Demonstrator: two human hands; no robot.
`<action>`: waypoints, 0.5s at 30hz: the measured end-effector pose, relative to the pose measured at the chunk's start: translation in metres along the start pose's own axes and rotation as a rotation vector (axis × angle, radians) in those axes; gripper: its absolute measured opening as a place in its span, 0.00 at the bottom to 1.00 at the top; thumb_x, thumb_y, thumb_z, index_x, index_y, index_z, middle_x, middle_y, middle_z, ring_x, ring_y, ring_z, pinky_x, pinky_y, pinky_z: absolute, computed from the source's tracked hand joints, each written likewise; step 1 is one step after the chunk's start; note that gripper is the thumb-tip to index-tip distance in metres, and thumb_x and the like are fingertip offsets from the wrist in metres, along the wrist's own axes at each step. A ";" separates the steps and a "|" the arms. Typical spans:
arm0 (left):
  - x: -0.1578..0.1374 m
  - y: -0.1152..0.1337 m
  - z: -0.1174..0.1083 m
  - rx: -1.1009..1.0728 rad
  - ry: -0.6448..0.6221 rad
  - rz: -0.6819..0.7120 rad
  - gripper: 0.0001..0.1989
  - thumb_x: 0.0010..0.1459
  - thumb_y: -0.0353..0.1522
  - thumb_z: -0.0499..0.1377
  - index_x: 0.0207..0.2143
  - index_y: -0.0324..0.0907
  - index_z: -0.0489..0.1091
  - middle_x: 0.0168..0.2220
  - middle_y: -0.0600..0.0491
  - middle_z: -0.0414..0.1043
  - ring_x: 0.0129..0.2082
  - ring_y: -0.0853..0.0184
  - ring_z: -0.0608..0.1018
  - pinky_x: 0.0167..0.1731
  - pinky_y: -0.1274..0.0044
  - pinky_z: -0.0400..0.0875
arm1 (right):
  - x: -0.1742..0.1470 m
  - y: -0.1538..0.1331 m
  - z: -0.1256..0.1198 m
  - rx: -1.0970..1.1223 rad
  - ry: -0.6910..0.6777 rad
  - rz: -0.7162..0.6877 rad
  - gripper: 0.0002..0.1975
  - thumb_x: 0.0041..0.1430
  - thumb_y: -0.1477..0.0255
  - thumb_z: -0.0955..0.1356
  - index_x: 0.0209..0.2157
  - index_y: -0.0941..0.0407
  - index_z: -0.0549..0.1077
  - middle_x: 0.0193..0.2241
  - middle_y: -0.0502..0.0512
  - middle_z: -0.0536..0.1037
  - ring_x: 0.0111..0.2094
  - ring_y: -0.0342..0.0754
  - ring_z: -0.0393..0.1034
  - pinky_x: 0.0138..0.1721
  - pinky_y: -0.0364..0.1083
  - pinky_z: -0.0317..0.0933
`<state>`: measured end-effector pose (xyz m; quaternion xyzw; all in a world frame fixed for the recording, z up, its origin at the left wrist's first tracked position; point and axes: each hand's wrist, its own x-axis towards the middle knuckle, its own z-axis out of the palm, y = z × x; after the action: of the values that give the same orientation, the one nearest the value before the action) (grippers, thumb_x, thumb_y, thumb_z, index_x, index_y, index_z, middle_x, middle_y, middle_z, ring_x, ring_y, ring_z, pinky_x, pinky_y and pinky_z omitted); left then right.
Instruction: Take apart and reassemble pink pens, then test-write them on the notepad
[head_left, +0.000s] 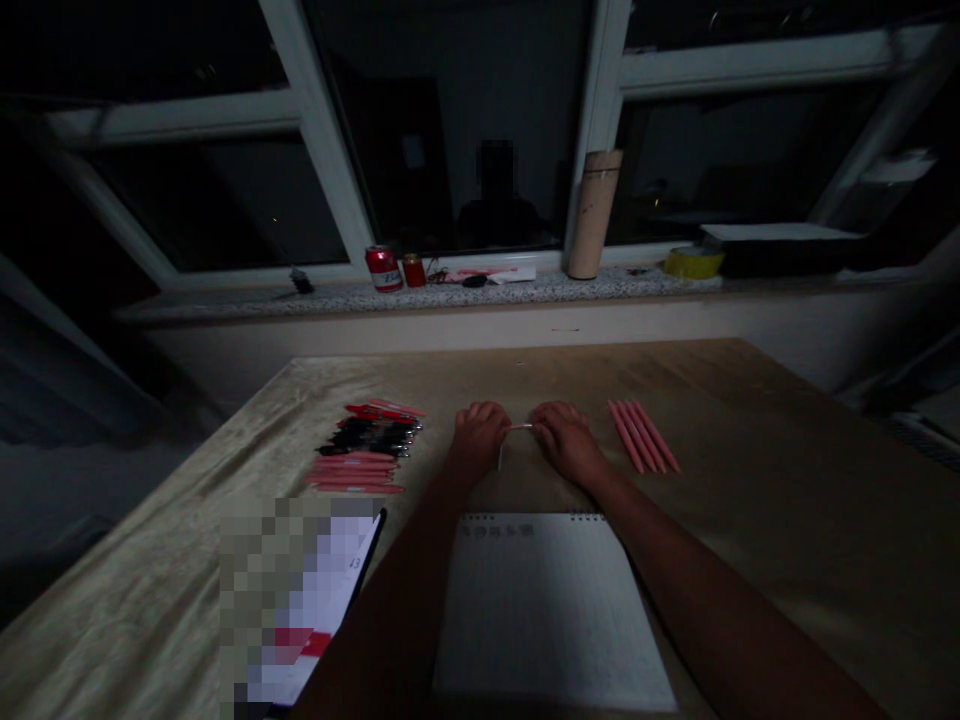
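Just beyond the notebook, both hands meet over a slim pen (520,427) held level between them. It looks pinkish at the left and pale at the right; its ends are hidden in the fingers. My left hand (480,437) is closed on the left end. My right hand (564,432) pinches the right end. A thin whitish stick (500,459) shows below my left hand; whether that hand holds it I cannot tell. Several pink pens (643,437) lie side by side to the right of my right hand. Left of my left hand lies a row of pink, black and red pens (367,445).
A spiral notebook (551,615) lies open between my forearms. A tablet-like screen (322,600), partly blurred, lies at the left on the cloth-covered table (750,560). The windowsill behind holds a red can (384,269), a small red jar (413,270), a tall cylinder (595,215) and yellow tape (693,263).
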<state>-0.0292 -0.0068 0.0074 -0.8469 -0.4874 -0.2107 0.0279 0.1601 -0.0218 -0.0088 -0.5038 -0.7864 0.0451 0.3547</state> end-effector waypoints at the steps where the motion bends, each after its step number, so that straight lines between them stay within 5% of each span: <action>1: 0.000 0.000 0.000 -0.004 0.000 0.008 0.11 0.63 0.38 0.49 0.37 0.44 0.67 0.42 0.52 0.69 0.44 0.63 0.66 0.43 0.70 0.56 | 0.000 -0.001 -0.001 -0.004 0.000 -0.005 0.07 0.61 0.72 0.62 0.37 0.55 0.70 0.40 0.56 0.73 0.44 0.50 0.61 0.46 0.49 0.51; 15: 0.003 0.010 -0.005 -0.089 -0.035 0.049 0.16 0.64 0.40 0.47 0.38 0.44 0.71 0.38 0.54 0.75 0.42 0.66 0.70 0.44 0.70 0.54 | 0.001 -0.006 -0.001 -0.018 -0.051 -0.003 0.09 0.63 0.71 0.60 0.38 0.55 0.71 0.41 0.57 0.73 0.45 0.51 0.61 0.47 0.49 0.52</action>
<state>-0.0208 -0.0112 0.0143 -0.8626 -0.4570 -0.2163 -0.0131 0.1560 -0.0242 -0.0047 -0.5045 -0.7962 0.0504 0.3301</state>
